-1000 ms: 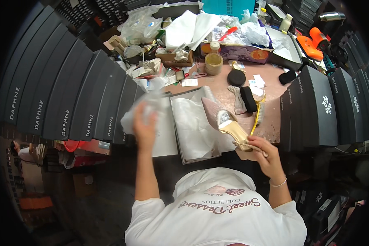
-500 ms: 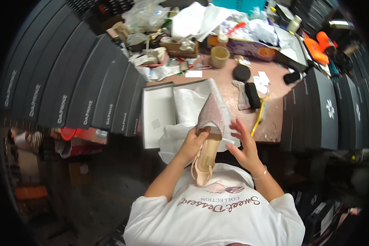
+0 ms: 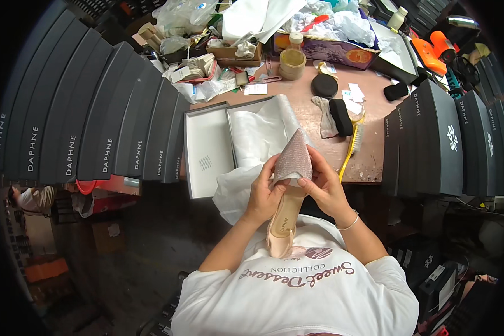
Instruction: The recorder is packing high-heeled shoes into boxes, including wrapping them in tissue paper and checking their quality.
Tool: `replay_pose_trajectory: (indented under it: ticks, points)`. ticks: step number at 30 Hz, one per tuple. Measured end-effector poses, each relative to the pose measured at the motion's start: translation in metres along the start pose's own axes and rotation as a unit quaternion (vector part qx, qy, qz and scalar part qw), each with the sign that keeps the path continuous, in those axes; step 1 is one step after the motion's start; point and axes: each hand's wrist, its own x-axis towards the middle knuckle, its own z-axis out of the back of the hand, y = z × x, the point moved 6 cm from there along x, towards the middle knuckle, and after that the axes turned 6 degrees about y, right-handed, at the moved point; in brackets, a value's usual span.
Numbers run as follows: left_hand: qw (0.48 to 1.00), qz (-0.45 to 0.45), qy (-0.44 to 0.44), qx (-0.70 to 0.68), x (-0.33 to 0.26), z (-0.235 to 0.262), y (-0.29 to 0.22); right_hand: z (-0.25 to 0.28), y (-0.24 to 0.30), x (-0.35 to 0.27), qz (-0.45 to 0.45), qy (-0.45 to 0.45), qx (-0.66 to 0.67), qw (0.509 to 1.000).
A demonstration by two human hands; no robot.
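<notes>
A pink pointed-toe shoe with a sparkly upper and a beige insole is held between both hands in front of my chest, toe pointing away from me. My left hand grips its left side, the thumb at the edge of the opening. My right hand closes on the right side, its thumb at the same edge. Some white paper or lining shows in the shoe's mouth. Just beyond lies an open shoebox with white tissue paper spilling over its near edge.
Dark shoeboxes stand in a row at left and right. On the table lie a yellow-handled brush, a black pad, a round black tin and a jar. Clutter fills the back, including a purple box.
My right hand, open beside the shoe before, has come left and taken hold of its right side. My left hand keeps its grip. The view has shifted slightly.
</notes>
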Motion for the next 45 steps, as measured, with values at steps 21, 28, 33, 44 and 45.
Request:
replay_pose_trajectory:
  ticks: [21,28,33,44,45]
  points:
    - [0.970,-0.113,-0.185,0.107,0.046,0.056,-0.058,-0.046,0.018,-0.011,0.240,0.084,-0.408,0.877]
    - [0.979,-0.021,0.171,-0.109,0.075,0.089,-0.088,0.002,0.040,-0.033,0.245,-0.021,-0.503,0.828]
    - [0.804,-0.116,0.005,0.584,0.139,0.137,-0.098,0.019,0.034,-0.040,0.213,-0.052,-0.540,0.813]
    - [0.819,0.146,0.070,0.550,-0.037,0.166,-0.063,0.040,0.019,-0.039,0.073,-0.069,-0.352,0.931]
    - [0.800,0.197,0.064,0.563,-0.057,0.176,-0.051,0.045,0.019,-0.040,0.071,-0.071,-0.334,0.937]
